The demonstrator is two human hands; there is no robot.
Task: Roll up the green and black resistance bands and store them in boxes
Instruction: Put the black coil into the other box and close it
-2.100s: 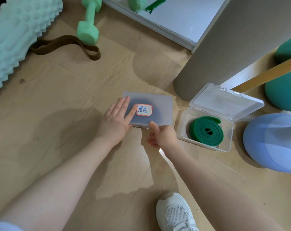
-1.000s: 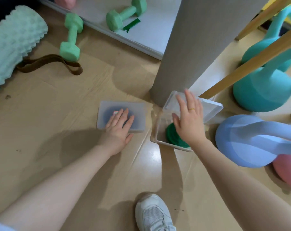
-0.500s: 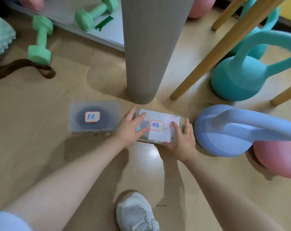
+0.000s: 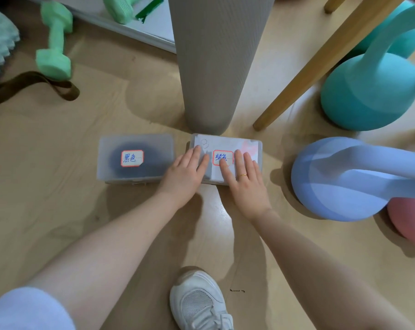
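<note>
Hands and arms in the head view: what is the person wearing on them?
Both forearms are bare. The right hand wears a thin gold ring on one finger. The left hand shows no ring or watch. A pale lavender sleeve shows at the left upper arm.

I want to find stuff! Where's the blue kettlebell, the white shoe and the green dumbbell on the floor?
blue kettlebell (image 4: 325, 186): head view, on its round body.
white shoe (image 4: 197, 303): head view, on the mesh toe.
green dumbbell (image 4: 53, 60): head view, on its near end.
</note>
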